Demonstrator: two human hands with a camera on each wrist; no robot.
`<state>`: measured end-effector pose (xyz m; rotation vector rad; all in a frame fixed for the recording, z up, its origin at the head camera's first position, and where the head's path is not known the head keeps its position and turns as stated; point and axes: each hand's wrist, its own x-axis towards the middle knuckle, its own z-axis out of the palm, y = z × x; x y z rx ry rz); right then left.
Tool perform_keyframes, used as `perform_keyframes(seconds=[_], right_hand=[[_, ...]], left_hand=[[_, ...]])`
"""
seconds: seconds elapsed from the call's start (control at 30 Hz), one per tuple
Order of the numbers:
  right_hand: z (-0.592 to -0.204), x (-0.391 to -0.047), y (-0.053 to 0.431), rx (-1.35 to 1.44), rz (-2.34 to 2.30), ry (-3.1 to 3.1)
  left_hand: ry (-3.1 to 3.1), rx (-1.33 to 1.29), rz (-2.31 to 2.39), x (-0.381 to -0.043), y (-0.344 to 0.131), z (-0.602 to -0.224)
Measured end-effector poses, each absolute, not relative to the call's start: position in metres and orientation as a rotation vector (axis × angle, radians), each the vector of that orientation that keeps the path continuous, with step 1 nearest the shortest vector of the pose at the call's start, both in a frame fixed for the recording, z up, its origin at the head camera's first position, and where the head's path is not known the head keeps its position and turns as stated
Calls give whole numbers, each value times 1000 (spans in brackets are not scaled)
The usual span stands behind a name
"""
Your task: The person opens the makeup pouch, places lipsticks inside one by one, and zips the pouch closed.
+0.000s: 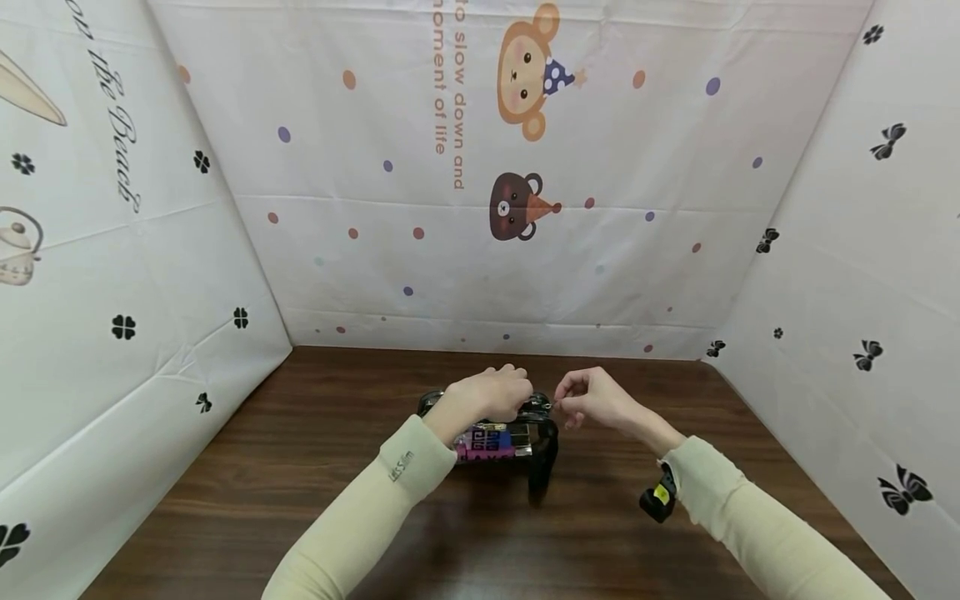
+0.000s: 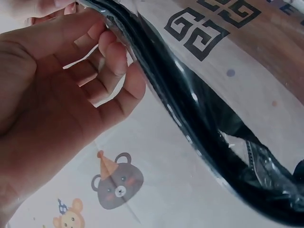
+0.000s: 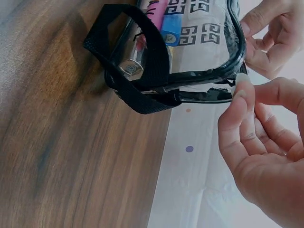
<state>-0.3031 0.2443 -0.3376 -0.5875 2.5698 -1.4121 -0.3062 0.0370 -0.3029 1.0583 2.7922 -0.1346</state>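
Note:
A clear plastic pouch [image 1: 537, 437] with black piping stands on the table, pink and blue packages [image 3: 172, 29] showing through its wall. In the right wrist view a black webbing strap [image 3: 158, 59] loops out from its end. My left hand [image 1: 491, 393] grips the pouch's top edge, thumb and fingers at the black piping [image 2: 156, 78]. At the top right corner my right hand [image 1: 596, 400] pinches the small zipper pull between thumb and forefinger; the fingertips mostly hide it. The other right fingers are loosely curled.
The brown wooden table [image 1: 300, 467] extends around the pouch. Behind it rises a white printed sheet [image 1: 450, 275], with similar sheets on the left and right sides. A black wrist camera [image 1: 657, 495] hangs at the right sleeve.

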Motion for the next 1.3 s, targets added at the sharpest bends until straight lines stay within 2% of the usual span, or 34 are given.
perform_keyframes(seconds=[0.37, 0.83, 1.3], right_hand=[[-345, -303, 238, -485, -1452, 2556], [-354, -309, 240, -261, -1589, 2302], [-351, -311, 245, -362, -1651, 2268]], left_hand=[[2851, 1136, -337, -303, 38, -307], [2863, 1132, -305, -303, 35, -304], [2840, 1172, -31, -307, 36, -304]])
